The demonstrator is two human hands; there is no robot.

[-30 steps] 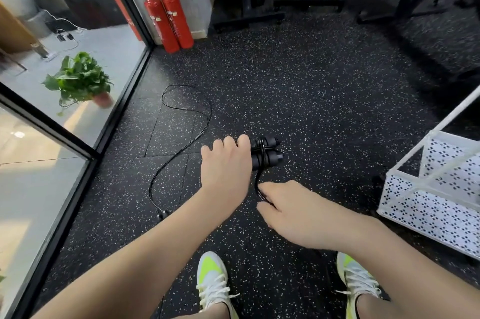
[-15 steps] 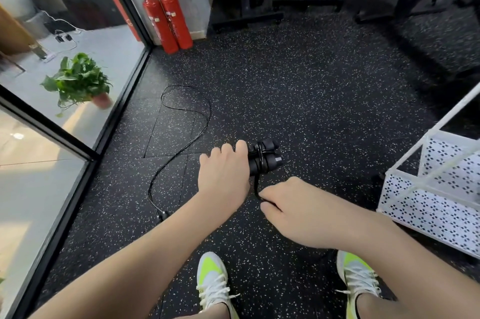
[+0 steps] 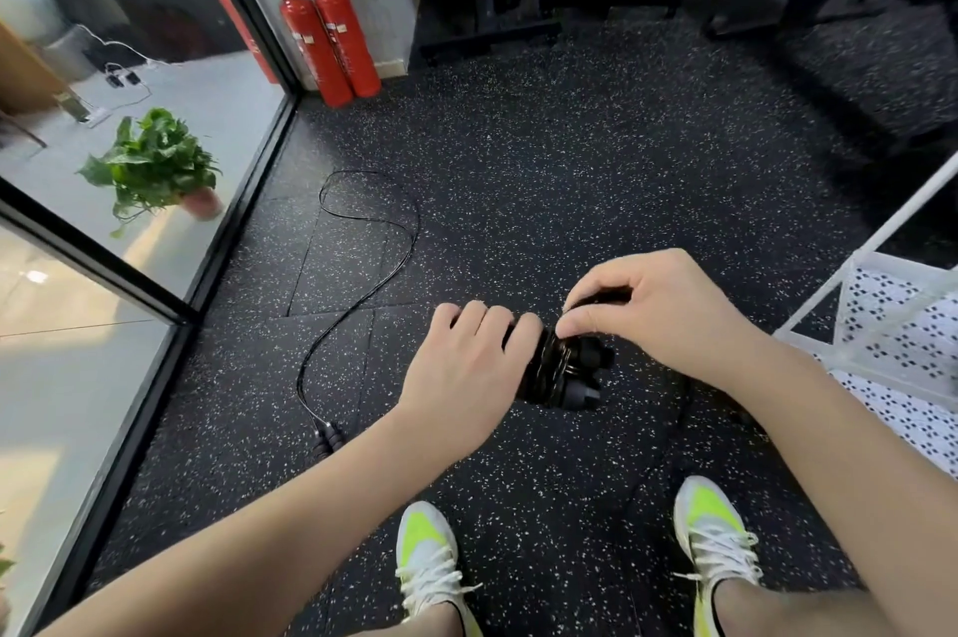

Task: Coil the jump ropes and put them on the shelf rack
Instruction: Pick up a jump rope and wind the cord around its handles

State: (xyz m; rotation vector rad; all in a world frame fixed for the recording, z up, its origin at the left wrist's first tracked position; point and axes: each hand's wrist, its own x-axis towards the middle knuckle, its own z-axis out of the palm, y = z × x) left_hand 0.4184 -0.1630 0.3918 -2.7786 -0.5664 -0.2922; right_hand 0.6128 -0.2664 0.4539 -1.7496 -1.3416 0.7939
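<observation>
In the head view, left of the white rack (image 3: 881,325), the left hand (image 3: 461,377) clasps the paired handles (image 3: 565,372) while the right hand (image 3: 658,309) pinches the cord; turns should probably lie snug, side by side.

Open floor (image 3: 596,180) ahead; shelf rack (image 3: 881,325) close at right.

Floor (image 3: 596,180): black, white-speckled. Fire extinguishers (image 3: 332,40): red. Shelf rack (image 3: 891,325): white, dotted perforation pattern. Shoes (image 3: 427,553): white and neon yellow.
</observation>
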